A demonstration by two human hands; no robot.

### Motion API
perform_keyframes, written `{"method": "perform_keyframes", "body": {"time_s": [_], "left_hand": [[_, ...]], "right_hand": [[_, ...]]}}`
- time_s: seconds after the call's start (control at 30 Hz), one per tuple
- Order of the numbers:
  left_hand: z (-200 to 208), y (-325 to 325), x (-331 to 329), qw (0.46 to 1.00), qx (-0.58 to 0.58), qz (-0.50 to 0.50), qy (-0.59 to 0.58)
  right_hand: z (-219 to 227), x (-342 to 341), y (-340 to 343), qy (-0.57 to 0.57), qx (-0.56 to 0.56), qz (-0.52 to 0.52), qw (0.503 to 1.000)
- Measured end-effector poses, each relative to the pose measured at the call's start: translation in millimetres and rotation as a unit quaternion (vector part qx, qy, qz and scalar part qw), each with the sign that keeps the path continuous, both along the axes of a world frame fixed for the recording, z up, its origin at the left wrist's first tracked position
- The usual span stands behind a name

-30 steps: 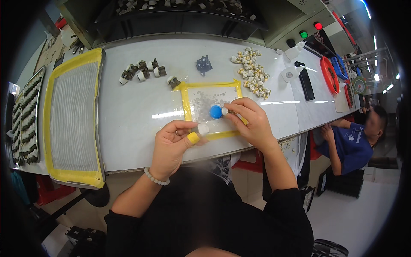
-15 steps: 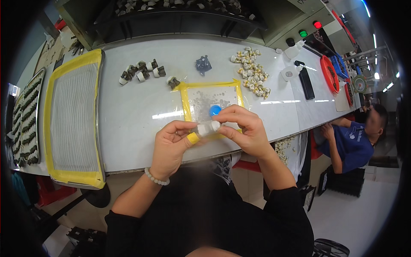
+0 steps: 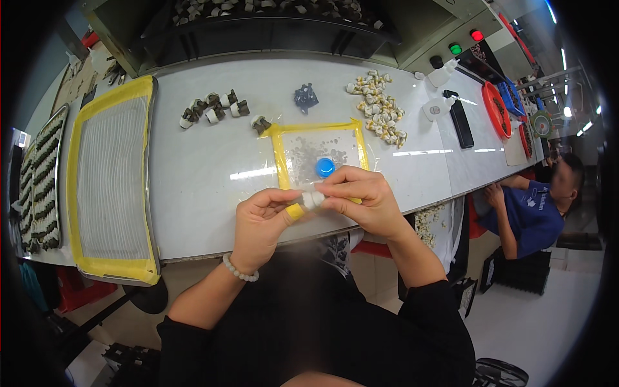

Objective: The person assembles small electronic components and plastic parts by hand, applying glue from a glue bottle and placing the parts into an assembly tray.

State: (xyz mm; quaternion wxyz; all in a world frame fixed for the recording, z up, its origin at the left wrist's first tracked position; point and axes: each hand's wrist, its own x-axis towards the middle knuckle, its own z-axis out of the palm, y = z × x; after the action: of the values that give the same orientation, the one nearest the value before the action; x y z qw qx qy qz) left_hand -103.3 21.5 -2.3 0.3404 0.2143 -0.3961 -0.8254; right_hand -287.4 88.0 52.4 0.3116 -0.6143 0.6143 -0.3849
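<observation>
My left hand, with yellow tape round its thumb and a pale bead bracelet at the wrist, is closed on a small white part. Thumb and fingers of my right hand pinch the same part from the other side. The hands meet over the near edge of a yellow-taped square pad. Just beyond the fingertips a round blue cap or dish rests on the pad. Fingers hide much of the white part, so I cannot tell whether it is one piece or two.
Several white-and-dark parts, dark grey small pieces and a heap of white-and-yellow parts lie beyond. A yellow-edged tray stands left. White bottles and a black box stand right. A person sits farther right.
My hands have come closer together, and the gap between their fingertips has narrowed around the white part. My right hand has shifted slightly down, showing more of the blue cap or dish.
</observation>
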Motion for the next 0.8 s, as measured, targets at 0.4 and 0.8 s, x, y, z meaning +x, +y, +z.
{"method": "perform_keyframes", "body": {"time_s": [0.4,0.8], "left_hand": [[7,-4,3,0.997,-0.003,-0.047,-0.057],[24,-43,73,0.611,-0.566,0.239,-0.499]], "right_hand": [[-10,-10,4,-0.097,-0.016,0.017,0.995],[-35,-132,26,0.22,0.002,-0.314,0.923]]}}
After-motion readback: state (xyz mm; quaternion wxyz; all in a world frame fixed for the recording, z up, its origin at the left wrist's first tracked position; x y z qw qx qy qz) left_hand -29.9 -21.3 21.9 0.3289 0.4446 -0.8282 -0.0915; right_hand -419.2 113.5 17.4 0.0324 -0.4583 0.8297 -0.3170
